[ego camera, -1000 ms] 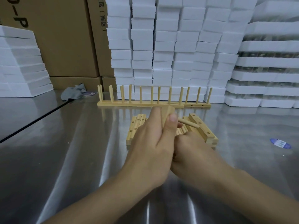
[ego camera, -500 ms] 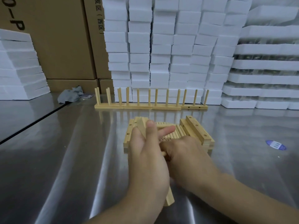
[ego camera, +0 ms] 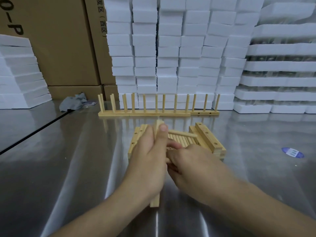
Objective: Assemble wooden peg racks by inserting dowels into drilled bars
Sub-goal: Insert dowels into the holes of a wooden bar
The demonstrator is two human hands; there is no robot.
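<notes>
My left hand (ego camera: 148,161) grips a drilled wooden bar (ego camera: 155,201) held lengthwise; its near end sticks out below my palm and its far end shows above my thumb. One dowel (ego camera: 183,133) juts to the right from the bar's far end. My right hand (ego camera: 193,166) is pressed against the bar's right side, fingers curled on a second dowel that is mostly hidden. Behind my hands lies a pile of loose dowels (ego camera: 181,142) between stacks of drilled bars (ego camera: 207,139). Several finished peg racks (ego camera: 159,113) stand in a row farther back.
The work surface is a shiny metal table (ego camera: 68,168). White foam blocks (ego camera: 171,57) and cardboard boxes (ego camera: 59,48) are stacked along the back. A grey rag (ego camera: 73,101) lies at the back left. A blue sticker (ego camera: 292,152) sits on the table to the right.
The bar has turned from upright in my left fist to lengthwise. My right hand has dropped to its near part, and a dowel now stands out from its far end.
</notes>
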